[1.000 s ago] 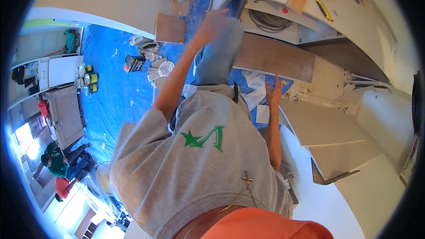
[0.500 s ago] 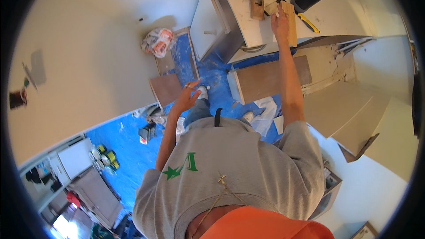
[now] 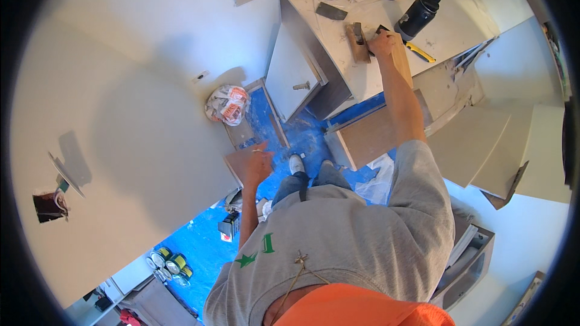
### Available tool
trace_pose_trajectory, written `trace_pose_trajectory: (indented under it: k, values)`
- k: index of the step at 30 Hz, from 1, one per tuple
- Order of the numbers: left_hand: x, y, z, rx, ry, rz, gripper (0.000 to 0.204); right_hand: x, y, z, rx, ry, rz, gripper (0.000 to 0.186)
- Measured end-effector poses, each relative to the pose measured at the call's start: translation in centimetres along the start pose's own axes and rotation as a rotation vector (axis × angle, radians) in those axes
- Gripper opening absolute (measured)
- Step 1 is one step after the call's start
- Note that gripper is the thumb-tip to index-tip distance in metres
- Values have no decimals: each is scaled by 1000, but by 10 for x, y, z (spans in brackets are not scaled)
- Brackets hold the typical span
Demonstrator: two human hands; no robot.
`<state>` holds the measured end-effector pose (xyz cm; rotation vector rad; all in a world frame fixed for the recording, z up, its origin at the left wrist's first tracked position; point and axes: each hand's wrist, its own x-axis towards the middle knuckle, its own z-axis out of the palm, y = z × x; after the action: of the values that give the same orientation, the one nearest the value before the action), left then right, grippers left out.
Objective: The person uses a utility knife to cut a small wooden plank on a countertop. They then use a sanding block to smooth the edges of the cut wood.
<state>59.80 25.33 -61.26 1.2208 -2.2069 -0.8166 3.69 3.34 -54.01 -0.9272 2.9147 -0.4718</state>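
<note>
While our right hand [image 3: 383, 42] is closing around a dark tool, its kind unclear, beside the wooden block [image 3: 359, 42] at the worktop [image 3: 450, 27] front edge, our left hand [image 3: 252, 166] is hanging spread, empty; sanding seemingly unstarted.

right hand [image 3: 383, 42] outstretched, left hand [image 3: 252, 163] open

One head-worn fisheye looks steeply down from above the person's torso to the blue floor sheet [image 3: 305, 136].
</note>
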Motion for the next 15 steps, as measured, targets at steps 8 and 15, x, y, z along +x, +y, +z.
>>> trace_pose_trajectory:
  k: [8,15]
  values:
    - [50,81,-11,-299,-368,-120,53,23,16,15,607,-75,50,83]
    - [121,117,-35,-409,-273,-42,51,-14,41,-40,1690,-726,74,75]
